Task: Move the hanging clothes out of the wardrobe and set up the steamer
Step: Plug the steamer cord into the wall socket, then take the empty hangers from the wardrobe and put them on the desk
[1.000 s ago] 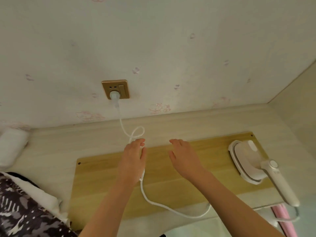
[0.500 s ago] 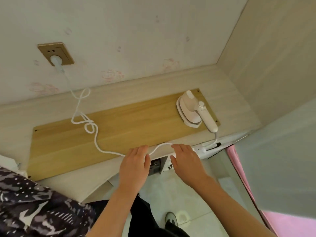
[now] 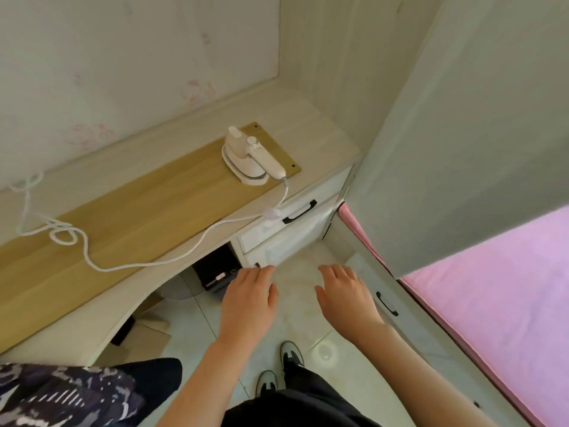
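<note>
Both left hand and right hand hover empty; cord exits frame left.

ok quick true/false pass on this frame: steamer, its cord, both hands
1. The steamer stands on the wooden board. True.
2. The left hand grips the cord. False: it holds nothing, with its fingers straight, out over the floor.
3. The right hand holds nothing. True.
4. The cord is coiled up on the floor. False: it runs loose across the wooden board.
</note>
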Available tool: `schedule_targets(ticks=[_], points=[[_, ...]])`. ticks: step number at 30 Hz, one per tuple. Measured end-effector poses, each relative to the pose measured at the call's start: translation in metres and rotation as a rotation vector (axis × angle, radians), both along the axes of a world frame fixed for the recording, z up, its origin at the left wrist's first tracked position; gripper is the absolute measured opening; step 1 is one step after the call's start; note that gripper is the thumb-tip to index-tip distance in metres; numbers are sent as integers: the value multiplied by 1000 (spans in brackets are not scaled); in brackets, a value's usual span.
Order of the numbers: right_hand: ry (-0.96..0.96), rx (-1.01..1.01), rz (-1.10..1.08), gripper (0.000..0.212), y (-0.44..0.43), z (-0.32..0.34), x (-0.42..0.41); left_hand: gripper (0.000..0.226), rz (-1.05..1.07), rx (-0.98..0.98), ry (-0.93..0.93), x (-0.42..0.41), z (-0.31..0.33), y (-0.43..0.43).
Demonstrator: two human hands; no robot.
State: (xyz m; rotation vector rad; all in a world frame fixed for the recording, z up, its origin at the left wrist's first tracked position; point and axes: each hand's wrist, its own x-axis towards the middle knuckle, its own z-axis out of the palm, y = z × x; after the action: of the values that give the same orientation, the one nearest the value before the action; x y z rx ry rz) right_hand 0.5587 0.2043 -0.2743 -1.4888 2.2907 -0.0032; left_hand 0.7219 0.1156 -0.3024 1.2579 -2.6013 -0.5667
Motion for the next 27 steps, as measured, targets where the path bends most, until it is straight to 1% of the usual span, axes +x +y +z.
schedule_targets(ticks=[7, 16, 23, 27], points=[[8, -15, -252, 41, 60, 2, 10, 31, -210, 3, 8, -11, -4, 24], [-8, -73, -514, 41, 140, 4, 1, 32, -381, 14, 21, -40, 2, 73], [17, -113, -609, 36, 209, 9, -32, 30, -453, -9, 67, -88, 14, 131], [29, -131, -605, 37, 252, 13, -67, 27, -460, -25, 90, -127, 13, 173]])
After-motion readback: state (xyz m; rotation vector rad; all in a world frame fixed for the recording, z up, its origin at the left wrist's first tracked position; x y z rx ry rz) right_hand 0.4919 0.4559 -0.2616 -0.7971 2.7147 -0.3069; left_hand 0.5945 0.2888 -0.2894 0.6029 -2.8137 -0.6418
